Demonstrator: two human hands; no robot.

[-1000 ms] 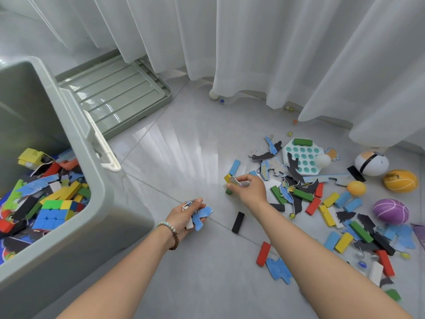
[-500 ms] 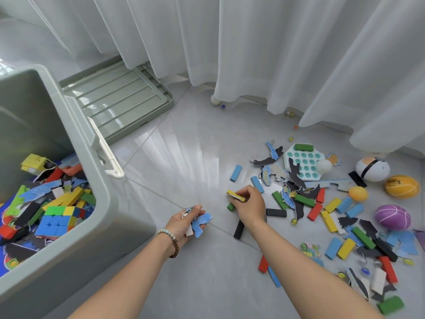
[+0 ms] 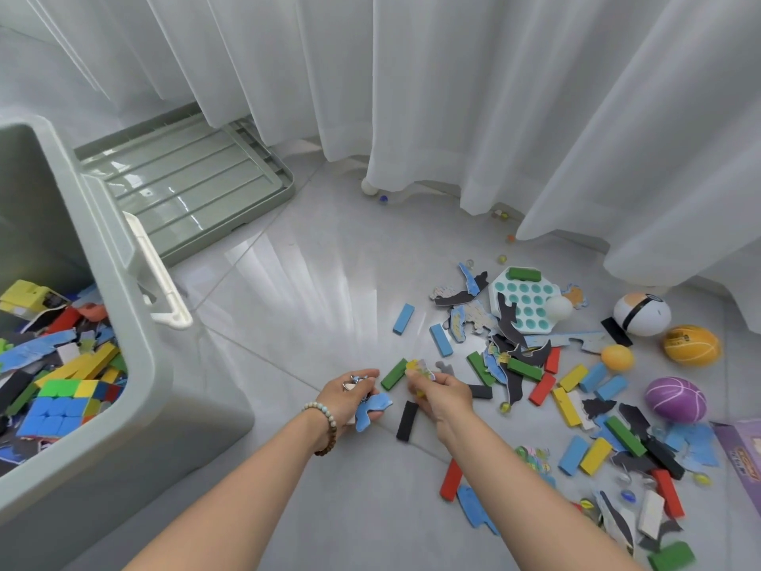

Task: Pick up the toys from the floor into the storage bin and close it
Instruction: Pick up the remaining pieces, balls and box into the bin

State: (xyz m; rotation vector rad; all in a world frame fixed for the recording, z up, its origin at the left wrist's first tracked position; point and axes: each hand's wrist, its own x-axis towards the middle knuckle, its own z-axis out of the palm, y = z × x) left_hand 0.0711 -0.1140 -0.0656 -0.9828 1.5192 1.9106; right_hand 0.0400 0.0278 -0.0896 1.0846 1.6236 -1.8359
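The grey-green storage bin [image 3: 136, 364] stands open at the left, holding blocks, a puzzle cube and puzzle pieces. Its lid [image 3: 185, 191] lies flat on the floor behind it. My left hand [image 3: 350, 395] is closed on a blue puzzle piece [image 3: 370, 410] and a few small pieces. My right hand [image 3: 440, 391] grips a yellow block [image 3: 414, 366] with a puzzle piece, just right of my left hand. A green block [image 3: 394, 373] and a black block [image 3: 407, 420] lie on the floor beside my hands. Many coloured blocks and puzzle pieces [image 3: 576, 397] are scattered at the right.
White curtains [image 3: 453, 96] hang across the back. Balls lie at the right: a white one with a black band [image 3: 641, 314], an orange one [image 3: 692, 344], a purple one [image 3: 675, 399]. A teal-dotted white board [image 3: 525, 298] and marbles sit among the toys.
My right hand has drawn back toward my left hand with the yellow block. The view has dropped slightly. My left hand has barely moved.
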